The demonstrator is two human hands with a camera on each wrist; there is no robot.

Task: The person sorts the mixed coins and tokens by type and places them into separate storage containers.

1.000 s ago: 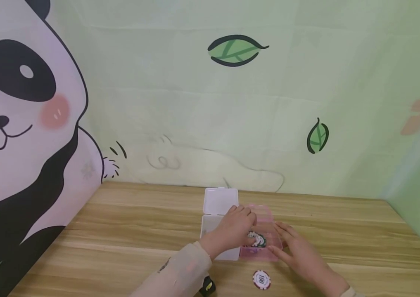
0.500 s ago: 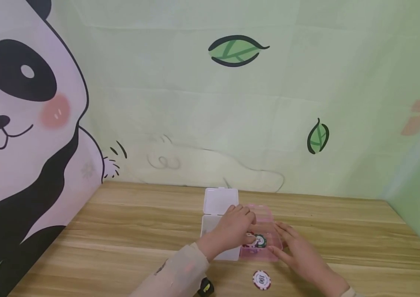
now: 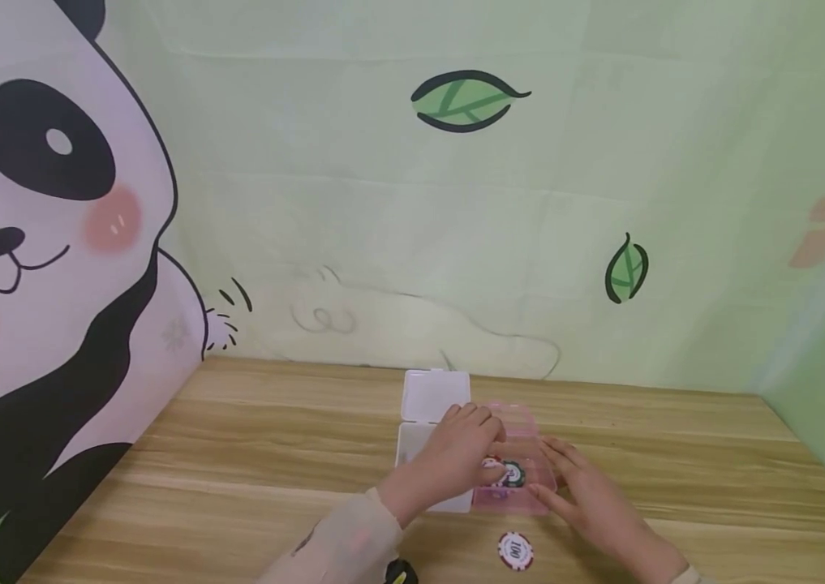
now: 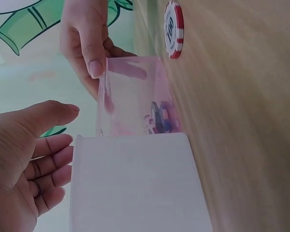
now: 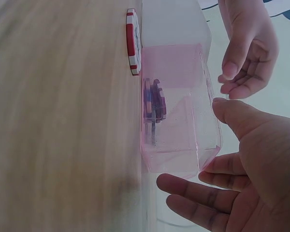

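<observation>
A pink see-through box (image 3: 514,504) stands on the table with its lid (image 3: 517,418) folded back. Inside lie several poker chips (image 3: 513,474), one with a dark green edge, another partly hidden. My left hand (image 3: 449,450) is over the box's left side, fingers loosely bent; in the left wrist view its thumb and fingers are apart with nothing between them. With thumb and fingers around the right end, my right hand (image 3: 595,499) holds the pink box, the thumb at its rim in the right wrist view. A red-and-white poker chip (image 3: 515,551) marked 100 lies in front.
A white box (image 3: 412,442), its lid (image 3: 436,395) folded back, stands close against the pink box's left side, partly behind my left hand. A black object with a yellow mark (image 3: 401,573) shows beneath the left sleeve. Behind the table hangs a printed backdrop (image 3: 354,203).
The chips inside the pink box were blurred and clustered a second ago; now they lie settled, with the green-edged one plain to see. My left forearm has shifted slightly left; both hands stay in place.
</observation>
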